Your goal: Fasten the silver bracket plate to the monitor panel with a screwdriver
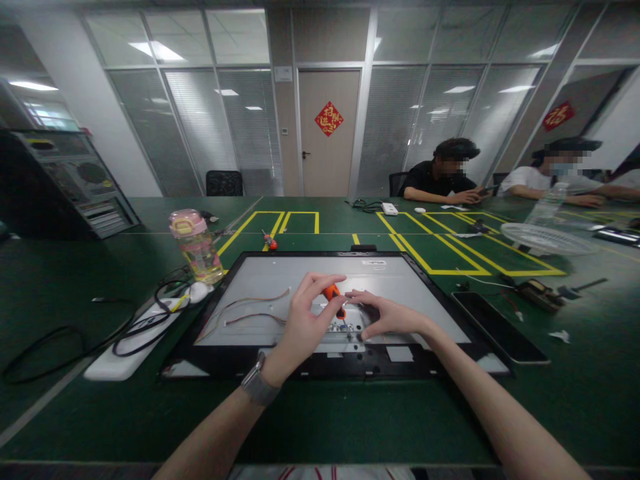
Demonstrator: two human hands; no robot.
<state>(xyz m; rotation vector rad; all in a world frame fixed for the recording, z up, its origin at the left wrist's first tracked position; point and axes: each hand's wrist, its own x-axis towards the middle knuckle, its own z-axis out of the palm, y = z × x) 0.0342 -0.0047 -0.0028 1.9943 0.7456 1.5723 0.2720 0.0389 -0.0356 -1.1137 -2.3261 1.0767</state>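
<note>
A monitor panel (280, 273) lies face down in its black frame on the green table, with thin wires (250, 308) across its grey back. My left hand (305, 317) is closed round the orange handle of a small screwdriver (334, 295), whose tip stands upright on a small circuit board (345, 328) near the panel's front edge. My right hand (387, 315) rests beside it with fingers curled, fingertips touching the screwdriver's shaft and the board. A watch sits on my left wrist.
A pink-capped bottle (197, 245), black cables (150, 313) on a white strip, and a computer case (65, 180) stand at left. A red screwdriver (269, 241) lies behind. A phone (497, 327), a fan grille (545, 239) and small parts lie right. Two people sit at the far right.
</note>
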